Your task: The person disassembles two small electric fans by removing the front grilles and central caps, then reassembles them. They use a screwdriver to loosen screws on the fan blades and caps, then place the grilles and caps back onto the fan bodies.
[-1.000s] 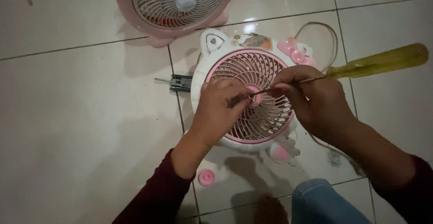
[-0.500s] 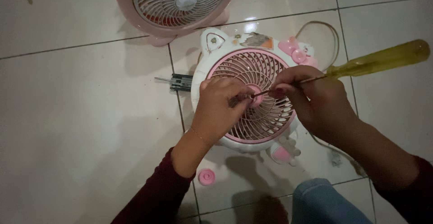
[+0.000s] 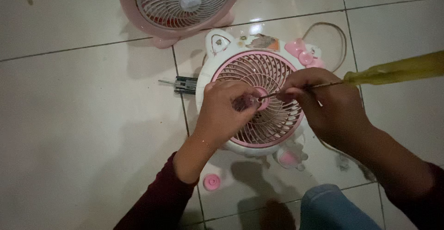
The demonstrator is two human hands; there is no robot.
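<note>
Head view: mid-frame on the tiled floor (image 3: 83, 119) lies a white-pink fan (image 3: 255, 102). The left hand (image 3: 224, 112) pinches its hub; the right hand (image 3: 330, 102) grips a yellow-handled screwdriver (image 3: 393, 71). A second fan (image 3: 180, 3) sits at upper centre, a pink cap (image 3: 212, 182) below.

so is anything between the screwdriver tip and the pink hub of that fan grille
Nothing visible: the screwdriver shaft runs clear from the right hand to the hub, with the left hand pinching beside it.

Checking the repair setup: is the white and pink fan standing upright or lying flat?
Lying flat: the white and pink fan rests on the tiled floor, grille facing up.
</note>
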